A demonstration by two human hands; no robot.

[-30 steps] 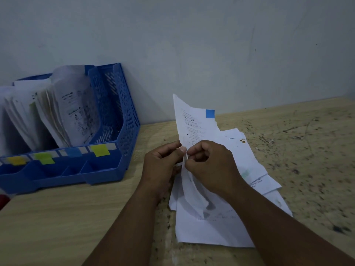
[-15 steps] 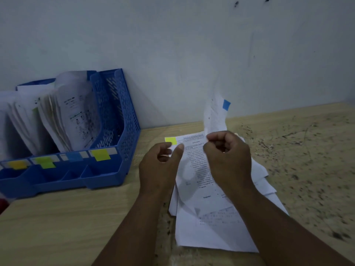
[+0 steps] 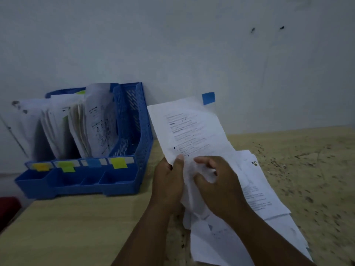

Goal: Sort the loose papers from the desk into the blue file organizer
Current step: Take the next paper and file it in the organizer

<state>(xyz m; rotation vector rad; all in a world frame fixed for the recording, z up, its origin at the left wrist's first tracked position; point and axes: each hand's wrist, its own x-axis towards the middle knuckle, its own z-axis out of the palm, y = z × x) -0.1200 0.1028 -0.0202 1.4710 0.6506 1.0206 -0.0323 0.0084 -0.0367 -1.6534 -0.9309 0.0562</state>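
Observation:
My left hand (image 3: 169, 181) pinches the lower edge of a printed sheet with a blue tab (image 3: 189, 129), held upright above the desk. My right hand (image 3: 217, 185) curls around the crumpled bottom of the same sheet. Under both hands lies the loose paper pile (image 3: 255, 204). The blue file organizer (image 3: 134, 143) stands at the left against the wall. Its left slots hold papers, and its rightmost slot looks empty. Coloured tabs in yellow, green, blue and yellow mark its front.
The wooden desk (image 3: 307, 169) is speckled with dark marks to the right of the pile. A white wall (image 3: 192, 54) rises right behind the desk. A red object (image 3: 7, 208) shows at the far left edge, below the organizer.
The blue-tabbed sheet has swung from my right hand's side to stand upright in front, now held by both hands. The yellow-tabbed sheet seen earlier is no longer visible.

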